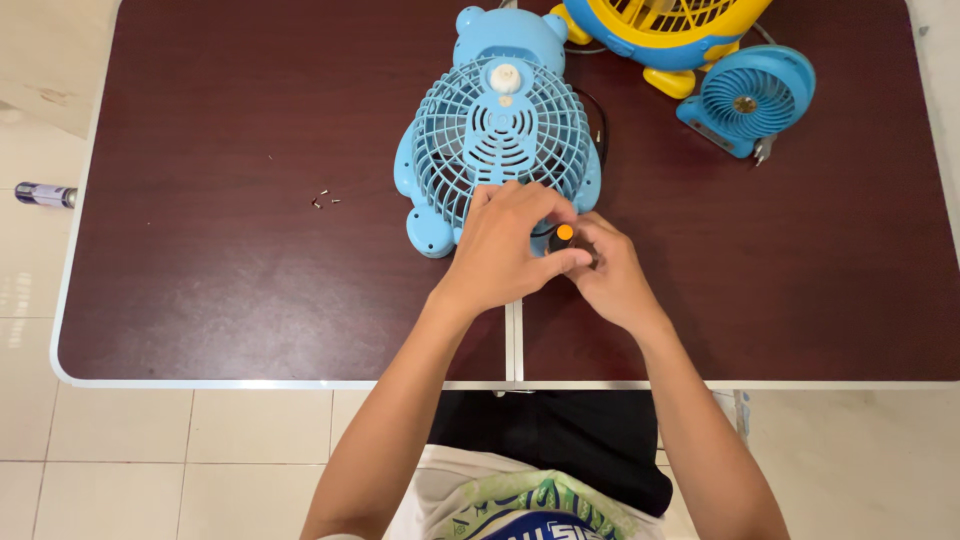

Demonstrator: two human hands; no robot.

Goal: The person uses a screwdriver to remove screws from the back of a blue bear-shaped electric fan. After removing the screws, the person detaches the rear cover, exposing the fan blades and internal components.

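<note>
Left hand (505, 245) and right hand (610, 275) pinched together on black orange-capped screwdriver (562, 236), at lower rim of light-blue bear-shaped plastic fan (497, 135).

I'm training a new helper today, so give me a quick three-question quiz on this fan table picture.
1. True or false: the light blue bear-shaped plastic fan lies flat on the dark brown table.
2. Which hand covers the fan's lower grille edge? A) left hand B) right hand
3. What small loose items lie on the table to the left of the fan?

Key:
1. True.
2. A.
3. A few tiny screws.

Both hands meet around a tool with an orange-tipped handle at the fan's bottom edge.
</note>
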